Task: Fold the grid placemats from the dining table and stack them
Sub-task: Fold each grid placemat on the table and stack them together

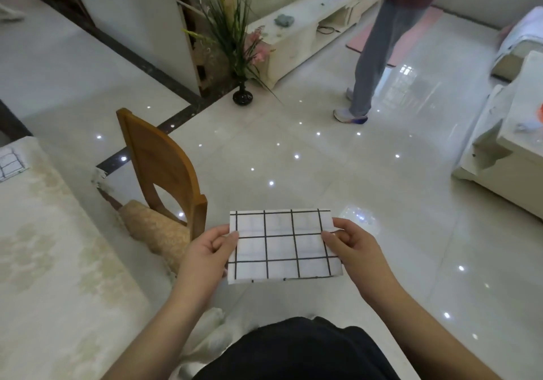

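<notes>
A person holds a folded white grid placemat in the air above the tiled floor. The left hand pinches its nine o'clock edge; the right hand pinches its three o'clock edge. The dining table lies at nine o'clock, bearing another grid placemat at its far edge, with a wooden chair beside it.

No text, label, brand, number or sign can be read anywhere in this view. The white folded placemat with black grid lines carries only its line pattern and no writing. The second white grid-patterned cloth at the far left edge of the cream desk also shows only lines. The small objects on the distant white cabinet are too small and blurred to tell.
</notes>
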Demonstrator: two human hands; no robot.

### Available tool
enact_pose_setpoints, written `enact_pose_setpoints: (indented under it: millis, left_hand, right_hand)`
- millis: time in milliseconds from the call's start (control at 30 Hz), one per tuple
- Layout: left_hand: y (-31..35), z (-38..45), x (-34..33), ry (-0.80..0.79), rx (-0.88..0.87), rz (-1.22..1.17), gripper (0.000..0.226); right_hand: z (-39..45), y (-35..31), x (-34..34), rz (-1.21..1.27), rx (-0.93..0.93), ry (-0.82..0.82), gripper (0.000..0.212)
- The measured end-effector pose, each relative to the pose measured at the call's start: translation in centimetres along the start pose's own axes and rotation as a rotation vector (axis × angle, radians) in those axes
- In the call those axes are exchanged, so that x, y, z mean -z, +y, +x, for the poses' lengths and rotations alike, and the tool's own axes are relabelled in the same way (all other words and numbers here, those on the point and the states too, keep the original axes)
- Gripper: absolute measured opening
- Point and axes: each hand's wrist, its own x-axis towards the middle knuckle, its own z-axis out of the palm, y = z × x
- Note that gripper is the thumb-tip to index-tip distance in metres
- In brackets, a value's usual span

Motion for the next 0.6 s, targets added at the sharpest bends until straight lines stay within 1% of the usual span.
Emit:
enact_pose_setpoints:
  millis: [133, 267, 433, 600]
  left_hand:
    - [1.3, 3.2, -1.6, 0.079, 0.015, 0.02, 0.01]
    - [3.3, 7.7, -3.5, 0.151, 0.035, -0.003, 0.011]
    - [6.4, 12.7, -5.9, 0.244, 0.054, -0.072, 0.016]
    - [9.3, 15.9, -7.4, 0.316, 0.082, -0.109, 0.019]
  right_hand:
    - [5.3, -1.3, 0.8, -0.017, -0.017, -0.06, 0.017]
    - [12.2, -2.2, 1.9, -0.027, -0.016, -0.112, 0.017]
    - [20.4, -5.4, 3.6, -0.074, 0.011, -0.224, 0.016]
    - [26.9, -8.9, 4.1, -0.127, 0.077, -0.357, 0.019]
